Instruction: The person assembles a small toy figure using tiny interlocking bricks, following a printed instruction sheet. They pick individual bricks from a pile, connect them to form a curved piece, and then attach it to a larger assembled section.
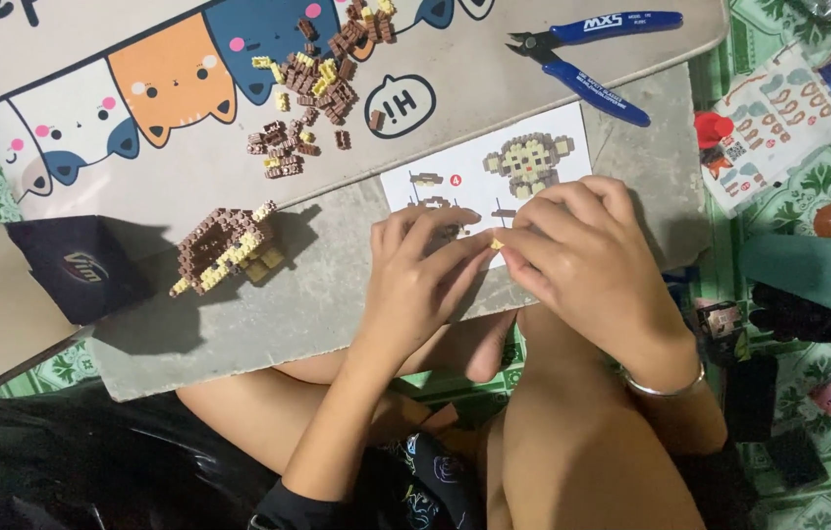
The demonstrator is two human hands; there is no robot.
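Much of the instruction sheet (518,162) is hidden beneath both hands; only its upper part, with a printed blocky monkey figure and a few small diagrams, can be seen. Whatever sits under the palms cannot be made out. A tiny pale-yellow brick (497,243) is only just visible between the fingertips — too small for its shape to be told.

The left hand (418,275) is laid palm-down on the grey slab (268,314), wrist bent, fingers drawn together and angled toward the right, their tips meeting the brick. The right hand (587,260) is arched over the sheet's lower right corner, knuckles raised, its fingers curled inward and pinched against the same brick from the other side; a thin metal bangle (666,388) is worn at that wrist.

A half-built brown and cream block figure (224,247) is lying on the slab well to the left of the hands. Loose brown and yellow bricks (312,93) are scattered on a cat-patterned mat (131,147) above — cut off by the top edge. Blue-handled cutters (587,54) are lying at the mat's right end.
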